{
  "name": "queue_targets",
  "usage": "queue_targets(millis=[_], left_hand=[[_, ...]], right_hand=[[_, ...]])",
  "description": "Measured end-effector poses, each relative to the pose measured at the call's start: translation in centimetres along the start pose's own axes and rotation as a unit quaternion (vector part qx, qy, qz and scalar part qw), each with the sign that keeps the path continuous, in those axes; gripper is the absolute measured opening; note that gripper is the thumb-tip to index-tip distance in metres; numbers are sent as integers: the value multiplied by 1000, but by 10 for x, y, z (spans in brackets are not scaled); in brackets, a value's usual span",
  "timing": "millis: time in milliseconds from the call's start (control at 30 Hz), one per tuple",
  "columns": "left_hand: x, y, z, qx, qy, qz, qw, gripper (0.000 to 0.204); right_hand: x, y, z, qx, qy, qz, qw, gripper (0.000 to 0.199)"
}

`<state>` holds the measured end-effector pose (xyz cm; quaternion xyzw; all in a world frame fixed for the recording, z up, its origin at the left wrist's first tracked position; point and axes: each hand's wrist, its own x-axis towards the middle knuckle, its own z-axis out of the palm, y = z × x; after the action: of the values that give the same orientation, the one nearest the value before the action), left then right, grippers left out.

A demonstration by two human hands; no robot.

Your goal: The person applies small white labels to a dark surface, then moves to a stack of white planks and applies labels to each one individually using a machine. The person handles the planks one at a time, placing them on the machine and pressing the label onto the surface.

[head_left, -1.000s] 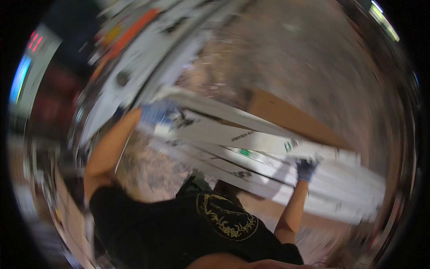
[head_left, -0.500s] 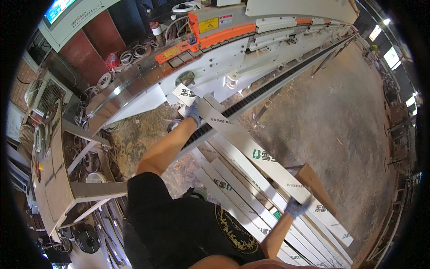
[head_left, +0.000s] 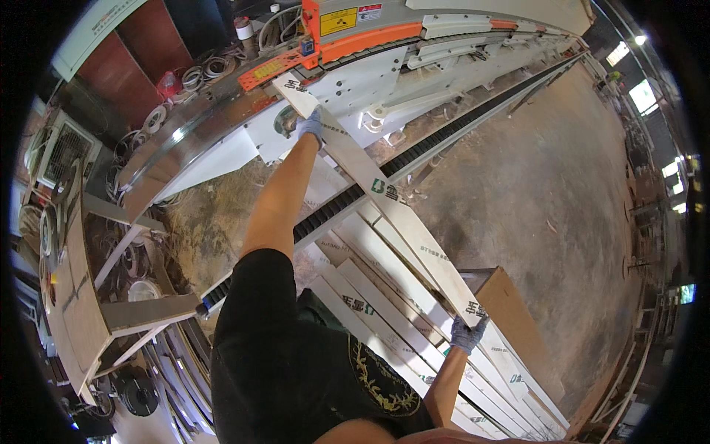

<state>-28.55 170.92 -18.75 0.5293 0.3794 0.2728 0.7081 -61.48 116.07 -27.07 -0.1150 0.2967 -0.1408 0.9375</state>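
Note:
I hold a long, narrow white board (head_left: 355, 164) with dark and green print, slanting from upper left to lower right. My left hand (head_left: 311, 126), in a grey-blue glove, is closed on its edge near the far end. That far end overlaps the machine's front side, close to the orange guard. Wrapped round the near end is my gloved right hand (head_left: 467, 334). Below the held board lies a stack of similar white boards (head_left: 384, 303), running down to the lower right. The palm sides of both hands are hidden.
The edge-processing machine (head_left: 351, 92), with its orange guard (head_left: 370, 49), spans the top. A black roller rail (head_left: 421, 152) runs diagonally in front. A wooden table (head_left: 78, 296) stands at left, coils of edging strip (head_left: 194, 78) lie behind, and a brown box (head_left: 510, 318) sits beside the stack.
The board has moved forward and up to the left, its far end now at the machine near the orange guard. My left arm is stretched further out, and my right hand has come to the board's near end.

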Motion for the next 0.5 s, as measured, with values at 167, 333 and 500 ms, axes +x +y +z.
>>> queue_targets(millis=[167,333,500], left_hand=[[96,14,48,81,-27,48,995,57],[199,7,64,124,23,73,989,58],[226,-4,99,154,13,83,985,61]], right_hand=[[51,81,70,-50,-9,10,999,42],[85,143,128,-49,28,18,998,41],[109,158,149,-72,5,-1,997,37]])
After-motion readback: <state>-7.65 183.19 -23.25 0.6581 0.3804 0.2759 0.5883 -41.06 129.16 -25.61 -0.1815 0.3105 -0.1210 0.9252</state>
